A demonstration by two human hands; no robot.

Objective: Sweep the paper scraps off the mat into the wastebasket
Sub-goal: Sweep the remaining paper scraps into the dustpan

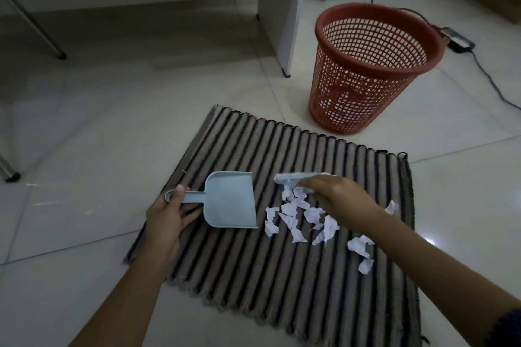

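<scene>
A striped grey and black mat (267, 270) lies on the tiled floor. Several white paper scraps (298, 220) are scattered over its right half. My left hand (166, 217) grips the handle of a small light blue dustpan (231, 200), which rests flat on the mat with its mouth facing the scraps. My right hand (338, 194) holds a pale blue brush (293, 179), blurred, just above the far end of the scraps. A red mesh wastebasket (363, 70) stands upright on the floor beyond the mat's far right corner, with a few scraps showing through its wall near the bottom.
A white desk leg (282, 8) stands left of the wastebasket. A black cable (490, 79) and a power adapter (458, 39) lie on the floor to its right. Metal chair legs (36, 25) stand at the far left.
</scene>
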